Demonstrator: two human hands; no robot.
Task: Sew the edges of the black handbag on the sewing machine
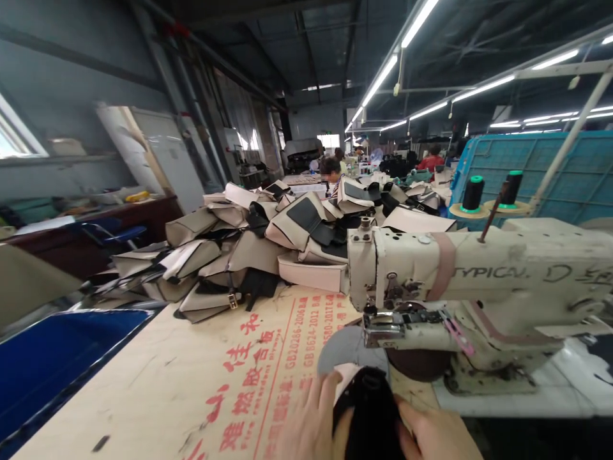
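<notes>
At the bottom edge, my left hand (309,421) lies with fingers stretched along the left side of a black and pale bag piece (366,409). My right hand (433,434) presses against the same piece from the right, its fingers mostly cut off by the frame. The piece sits just in front of the presser area of a cream sewing machine (479,275) marked TYPICAL. A grey rounded flap (342,348) lies under the machine head.
A big heap of beige and black bag parts (249,249) covers the plywood table (167,383) behind. A blue bin (52,364) stands at left. Thread cones (473,193) sit behind the machine. Other people work far back.
</notes>
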